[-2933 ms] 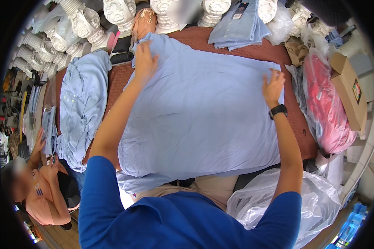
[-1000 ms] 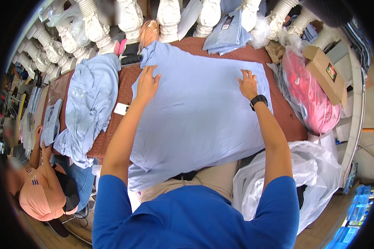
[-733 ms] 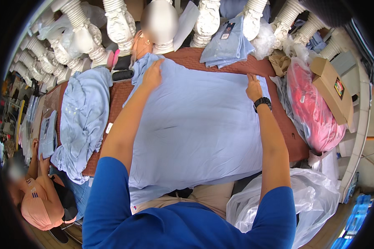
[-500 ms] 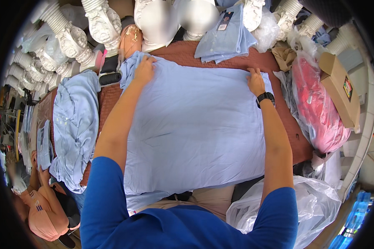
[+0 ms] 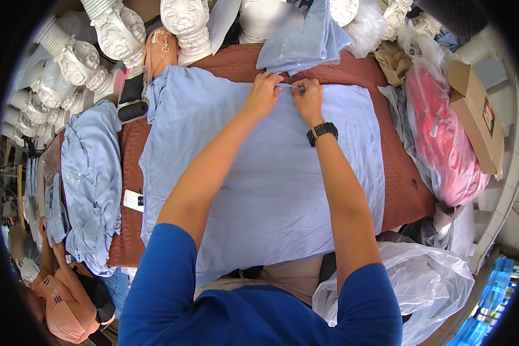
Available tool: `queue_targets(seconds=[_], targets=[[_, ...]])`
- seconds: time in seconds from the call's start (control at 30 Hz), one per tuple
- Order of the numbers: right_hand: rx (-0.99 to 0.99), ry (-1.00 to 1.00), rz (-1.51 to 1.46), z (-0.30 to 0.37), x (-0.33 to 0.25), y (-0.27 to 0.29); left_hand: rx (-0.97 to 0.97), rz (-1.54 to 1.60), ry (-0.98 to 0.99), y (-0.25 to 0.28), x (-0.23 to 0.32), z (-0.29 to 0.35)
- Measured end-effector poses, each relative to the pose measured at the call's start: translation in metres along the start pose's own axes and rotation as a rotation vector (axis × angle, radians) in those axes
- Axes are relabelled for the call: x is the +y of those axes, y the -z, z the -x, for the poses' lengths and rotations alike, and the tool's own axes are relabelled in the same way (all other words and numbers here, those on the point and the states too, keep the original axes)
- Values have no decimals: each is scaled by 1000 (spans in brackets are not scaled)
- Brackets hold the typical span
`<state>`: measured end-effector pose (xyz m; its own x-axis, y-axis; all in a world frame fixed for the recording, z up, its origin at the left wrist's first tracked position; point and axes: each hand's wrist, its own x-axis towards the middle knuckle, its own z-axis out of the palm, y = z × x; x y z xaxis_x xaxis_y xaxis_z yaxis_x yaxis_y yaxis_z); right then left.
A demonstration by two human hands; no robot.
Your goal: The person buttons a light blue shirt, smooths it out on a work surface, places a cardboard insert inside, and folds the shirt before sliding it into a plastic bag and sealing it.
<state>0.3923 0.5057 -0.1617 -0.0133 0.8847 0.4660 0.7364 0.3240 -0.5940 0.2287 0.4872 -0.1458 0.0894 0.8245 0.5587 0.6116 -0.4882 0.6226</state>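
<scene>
A light blue shirt point(image 5: 259, 190) lies spread over the brown cloth-covered table point(image 5: 406, 196). Its far edge is pinched up a little in the middle between my two hands. My left hand point(image 5: 262, 95) closes its fingertips on that edge. Just to its right, my right hand point(image 5: 309, 102), with a black watch on the wrist, grips the same edge between thumb and fingers. A crumpled part of the shirt bunches at its far left corner. From under the shirt's left side pokes a white tag point(image 5: 134, 200).
Bagged folded blue shirts point(image 5: 303, 49) lie beyond my hands. Another blue shirt point(image 5: 92, 179) is heaped at left, near a black roll point(image 5: 132, 111). White ornate stands point(image 5: 121, 34) line the back. Right are bagged red clothes point(image 5: 441, 132) and a cardboard box point(image 5: 473, 109). A person point(image 5: 69, 303) sits at lower left.
Both hands have come inward from the shirt's far corners to the middle of its far edge. The shirt has shifted left, and the white tag now shows at its left side.
</scene>
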Motion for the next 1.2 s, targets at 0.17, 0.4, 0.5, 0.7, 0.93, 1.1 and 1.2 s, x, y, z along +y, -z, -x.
queue_targets(seconds=[0.17,0.4,0.5,0.7,0.93,1.1,1.2], targets=[[146,69,-129,16,-1,0,10,3,-44,-14,-6,2],[178,83,-202,18,-8,5,43,190,111,-15,-2,-4],[177,74,-189,18,-9,5,40,327,319,-18,-8,-6],[144,30,-143,18,-11,7,18,575,474,-20,-24,-13],[182,47,-164,19,-12,5,263,540,393,-10,-33,-13],[214,56,-301,19,-5,9,425,-299,170,23,-31,-23],[201,49,-272,3,10,31,152,-624,66,76,-83,-16]])
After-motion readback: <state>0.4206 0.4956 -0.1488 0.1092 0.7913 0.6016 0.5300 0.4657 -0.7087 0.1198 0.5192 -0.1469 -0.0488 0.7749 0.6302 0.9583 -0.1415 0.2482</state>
